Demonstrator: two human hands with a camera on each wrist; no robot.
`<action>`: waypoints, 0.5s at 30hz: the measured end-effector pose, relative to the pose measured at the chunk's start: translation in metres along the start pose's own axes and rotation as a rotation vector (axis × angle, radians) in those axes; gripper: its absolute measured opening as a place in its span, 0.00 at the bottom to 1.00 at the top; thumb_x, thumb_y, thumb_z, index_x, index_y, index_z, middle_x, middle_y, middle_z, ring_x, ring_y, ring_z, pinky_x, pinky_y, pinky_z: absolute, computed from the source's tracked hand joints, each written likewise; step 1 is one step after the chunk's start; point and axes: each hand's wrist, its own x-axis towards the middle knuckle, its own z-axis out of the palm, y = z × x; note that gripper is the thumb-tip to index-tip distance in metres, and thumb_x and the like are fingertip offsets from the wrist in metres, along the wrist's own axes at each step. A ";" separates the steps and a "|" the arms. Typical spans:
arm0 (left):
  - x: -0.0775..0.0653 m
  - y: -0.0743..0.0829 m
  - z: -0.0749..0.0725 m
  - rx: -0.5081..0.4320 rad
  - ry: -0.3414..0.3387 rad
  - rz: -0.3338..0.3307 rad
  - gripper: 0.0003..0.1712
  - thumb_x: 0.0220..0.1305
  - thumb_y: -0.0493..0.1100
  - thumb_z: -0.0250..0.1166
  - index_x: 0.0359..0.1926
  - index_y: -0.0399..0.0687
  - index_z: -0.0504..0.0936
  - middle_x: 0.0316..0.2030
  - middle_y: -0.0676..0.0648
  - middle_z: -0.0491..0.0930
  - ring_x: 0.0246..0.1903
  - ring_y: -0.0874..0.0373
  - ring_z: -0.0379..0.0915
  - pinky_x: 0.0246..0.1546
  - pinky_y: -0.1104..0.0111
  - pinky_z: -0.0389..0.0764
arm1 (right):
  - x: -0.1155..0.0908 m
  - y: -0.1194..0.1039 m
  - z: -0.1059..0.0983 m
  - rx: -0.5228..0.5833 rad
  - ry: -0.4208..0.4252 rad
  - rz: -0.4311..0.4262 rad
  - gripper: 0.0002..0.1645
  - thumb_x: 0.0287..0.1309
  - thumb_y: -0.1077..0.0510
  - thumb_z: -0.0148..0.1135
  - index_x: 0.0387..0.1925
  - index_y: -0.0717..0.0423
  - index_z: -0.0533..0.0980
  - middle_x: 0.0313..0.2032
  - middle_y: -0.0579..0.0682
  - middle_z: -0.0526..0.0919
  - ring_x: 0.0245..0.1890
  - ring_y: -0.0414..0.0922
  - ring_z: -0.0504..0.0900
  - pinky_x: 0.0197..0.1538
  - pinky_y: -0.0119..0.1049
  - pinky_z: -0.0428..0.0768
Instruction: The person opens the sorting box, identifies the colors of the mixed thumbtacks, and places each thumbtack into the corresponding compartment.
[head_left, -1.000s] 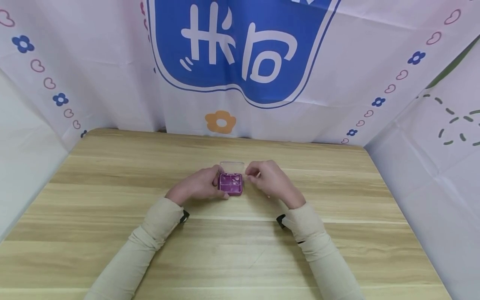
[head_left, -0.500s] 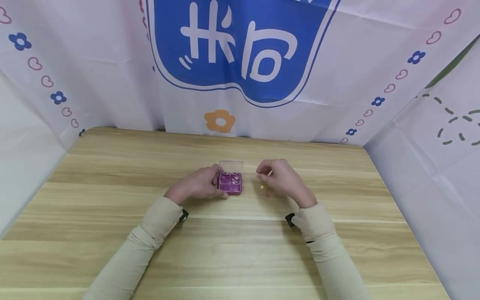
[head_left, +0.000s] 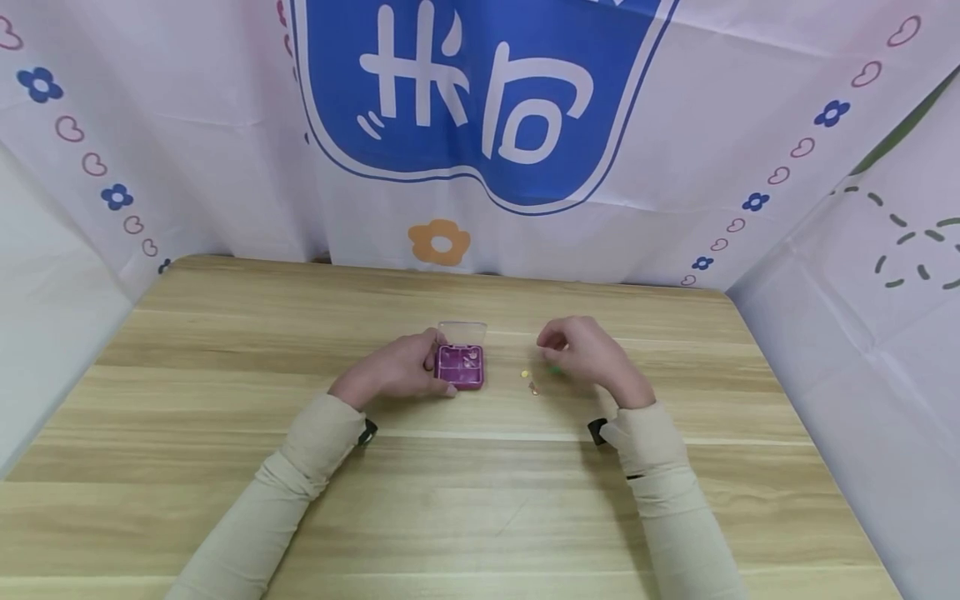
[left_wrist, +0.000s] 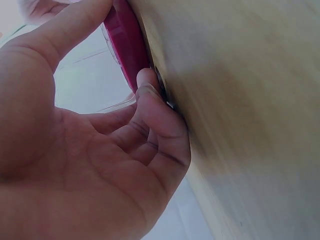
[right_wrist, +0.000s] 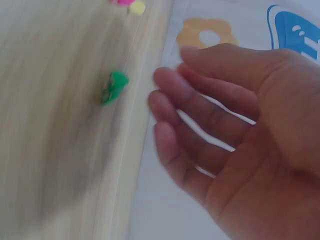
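Observation:
My left hand [head_left: 397,367] grips a small purple compartment box [head_left: 460,368] from its left side, thumb at the front edge and fingers behind. Its clear lid [head_left: 462,332] stands raised at the back. Something small and shiny lies in the far right compartment. In the left wrist view, the purple box [left_wrist: 126,42] shows side-on between thumb and fingers. My right hand [head_left: 585,354] hovers to the right, fingers loosely bent, nothing visible in them. Below it is a small green piece [right_wrist: 115,87], partly covered by the hand in the head view.
Between box and right hand, a yellow round piece [head_left: 525,374] and a tiny orange-red piece [head_left: 534,388] lie on the wooden table [head_left: 480,500]. A white printed cloth [head_left: 262,192] hangs behind the table.
My right hand has moved rightward, away from the box, uncovering the yellow and orange-red pieces and then part of the green one. My left hand keeps its grip on the box.

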 end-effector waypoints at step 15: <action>0.002 -0.003 0.001 -0.011 0.001 -0.006 0.41 0.44 0.53 0.76 0.55 0.44 0.65 0.34 0.46 0.76 0.31 0.55 0.72 0.34 0.62 0.76 | -0.006 0.019 -0.006 -0.009 -0.084 0.085 0.03 0.51 0.61 0.68 0.29 0.56 0.83 0.27 0.48 0.84 0.28 0.43 0.78 0.37 0.43 0.78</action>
